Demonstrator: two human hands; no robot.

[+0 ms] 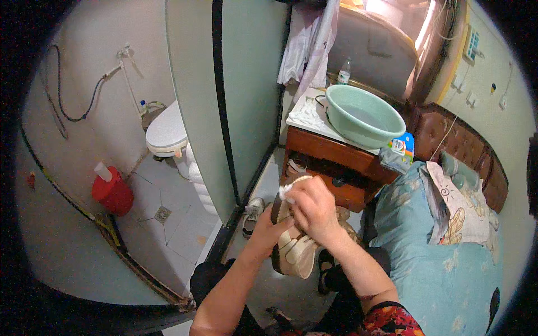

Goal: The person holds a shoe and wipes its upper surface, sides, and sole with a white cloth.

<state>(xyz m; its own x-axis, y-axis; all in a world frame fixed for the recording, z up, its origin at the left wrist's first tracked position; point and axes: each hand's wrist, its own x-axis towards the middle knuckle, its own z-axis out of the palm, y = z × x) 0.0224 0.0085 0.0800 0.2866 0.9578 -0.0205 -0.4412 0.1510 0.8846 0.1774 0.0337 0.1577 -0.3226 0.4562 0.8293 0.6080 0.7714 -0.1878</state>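
In the middle of the head view, a cream sandal (299, 257) with a dark-edged sole is held above the floor, its heel end towards me. My left hand (270, 230) grips it around the middle from the left side, thumb over the top. My right hand (313, 206) pinches a small white cloth or tissue (286, 192) against the far end of the sandal. The fingers of the right hand partly hide that end and the cloth.
Beyond my hands, a wooden cabinet (325, 145) bears a green plastic basin (361, 134) holding water, a clear bottle (344, 72) and a white cloth (306, 112). Other shoes (253, 214) lie by the glass partition (252, 92). A bed (420, 260) stands right; a toilet (166, 130) and red bin (112, 194) are left.
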